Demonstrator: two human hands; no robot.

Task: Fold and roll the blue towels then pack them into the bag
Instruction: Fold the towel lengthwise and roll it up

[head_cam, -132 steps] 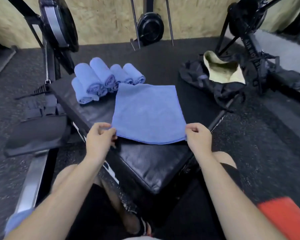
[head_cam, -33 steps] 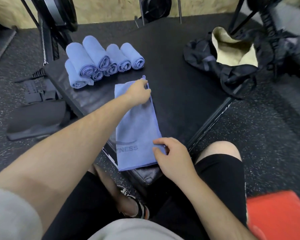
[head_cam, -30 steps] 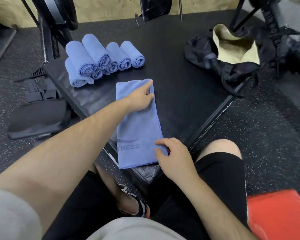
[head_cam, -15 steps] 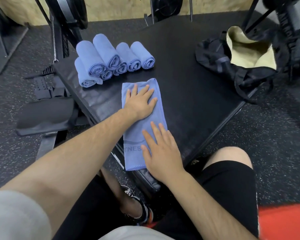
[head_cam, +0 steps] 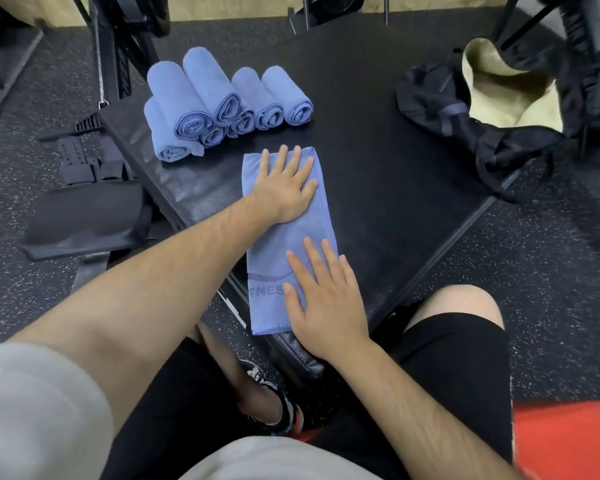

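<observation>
left fingers (head_cam: 280,161) lying straight and a bit spread, flat on the far half of the folded towel (head_cam: 274,244). right fingers (head_cam: 313,261) also lying straight and flat on the near half, covering part of the printed lettering. neither is gripping anything, both palms are just pressing down. left hand (head_cam: 284,188) is sitting close to the far short edge. right hand (head_cam: 323,303) is sitting by the near edge, wrist trailing off it.

the towel is lying as a long narrow strip on the black padded worktop (head_cam: 378,188), its near end reaching the front corner. rolled towels (head_cam: 222,105) are piling up just beyond and left of the strip, not touching it. bag (head_cam: 482,133) is lying open at far right, pale lining showing, well apart from the strip.

this is looking like smoothing the fold, with rolling likely coming next.

handling guess: the cloth is looking thin, soft and light, with no stiffness. the layers are probably sliding on each other, and the smooth worktop is giving little grip. the best hold is looking like a pinch at both corners of the near short edge, thumbs under and fingers over. rolling it tight should be stopping it from fanning out.
</observation>
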